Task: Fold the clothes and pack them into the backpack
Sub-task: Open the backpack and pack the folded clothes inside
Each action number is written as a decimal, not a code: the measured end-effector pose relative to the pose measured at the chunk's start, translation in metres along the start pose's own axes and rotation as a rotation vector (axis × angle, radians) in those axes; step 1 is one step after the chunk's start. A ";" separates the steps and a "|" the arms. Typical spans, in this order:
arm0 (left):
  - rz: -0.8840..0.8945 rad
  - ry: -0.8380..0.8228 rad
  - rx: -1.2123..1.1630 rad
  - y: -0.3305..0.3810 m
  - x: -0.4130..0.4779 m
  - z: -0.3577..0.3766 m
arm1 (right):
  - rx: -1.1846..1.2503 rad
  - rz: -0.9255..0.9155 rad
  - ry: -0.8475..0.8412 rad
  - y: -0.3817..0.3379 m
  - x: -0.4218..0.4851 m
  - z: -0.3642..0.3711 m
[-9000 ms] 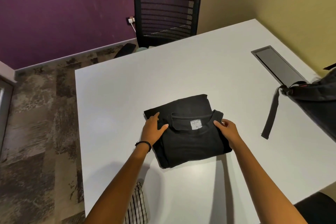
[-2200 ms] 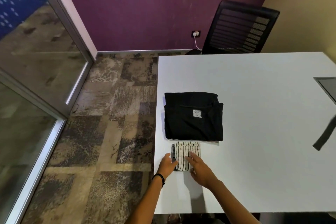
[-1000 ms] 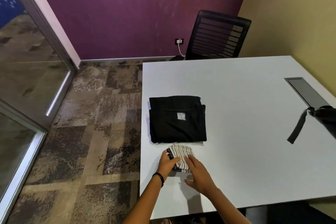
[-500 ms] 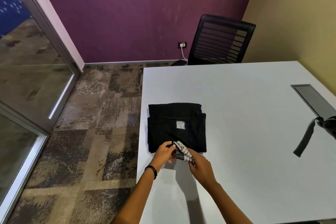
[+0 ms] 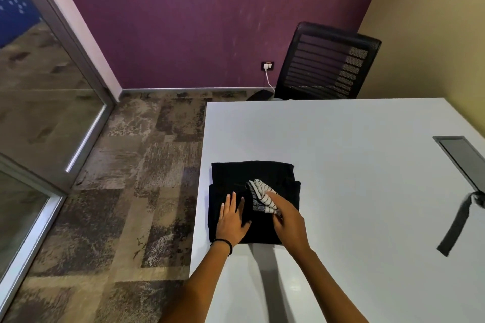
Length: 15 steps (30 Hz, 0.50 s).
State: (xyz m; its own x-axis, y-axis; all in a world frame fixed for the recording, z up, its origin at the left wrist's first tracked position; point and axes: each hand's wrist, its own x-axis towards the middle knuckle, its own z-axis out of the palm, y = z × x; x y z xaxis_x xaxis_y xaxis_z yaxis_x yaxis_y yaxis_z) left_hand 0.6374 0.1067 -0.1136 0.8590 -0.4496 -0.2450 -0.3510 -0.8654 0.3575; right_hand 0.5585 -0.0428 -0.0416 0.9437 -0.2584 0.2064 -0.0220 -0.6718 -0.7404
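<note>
A folded black shirt point(image 5: 262, 172) lies near the left edge of the white table point(image 5: 354, 165). On top of it sits a small folded white cloth with dark stripes point(image 5: 261, 195). My right hand point(image 5: 287, 220) holds the near end of that striped cloth over the shirt. My left hand point(image 5: 232, 220) rests flat on the shirt's left half, fingers straight. Only a dark strap of the backpack point(image 5: 458, 224) shows, at the right edge of the view.
A black mesh office chair point(image 5: 328, 60) stands at the table's far side. A grey cable hatch point(image 5: 464, 157) is set into the table at the right. Patterned carpet and a glass partition point(image 5: 39, 126) lie to the left.
The striped cloth has been lifted from the table in front of the shirt and brought on top of the shirt. My left hand let go of it and now lies flat on the shirt.
</note>
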 end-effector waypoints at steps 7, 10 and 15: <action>-0.005 -0.089 -0.101 -0.014 0.019 0.018 | -0.303 -0.286 0.008 0.020 0.048 0.020; -0.056 -0.052 -0.322 -0.014 0.024 0.012 | -0.402 -0.297 -0.072 0.034 0.055 0.035; -0.134 -0.008 -0.617 -0.021 0.024 0.005 | -0.474 -0.183 -0.306 0.058 0.036 0.068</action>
State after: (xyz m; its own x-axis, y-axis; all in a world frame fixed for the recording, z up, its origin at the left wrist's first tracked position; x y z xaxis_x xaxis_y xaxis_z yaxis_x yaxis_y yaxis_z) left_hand 0.6638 0.1126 -0.1317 0.8767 -0.3503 -0.3297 0.0411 -0.6284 0.7768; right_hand 0.6139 -0.0437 -0.1204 0.9968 0.0561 0.0578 0.0720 -0.9415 -0.3292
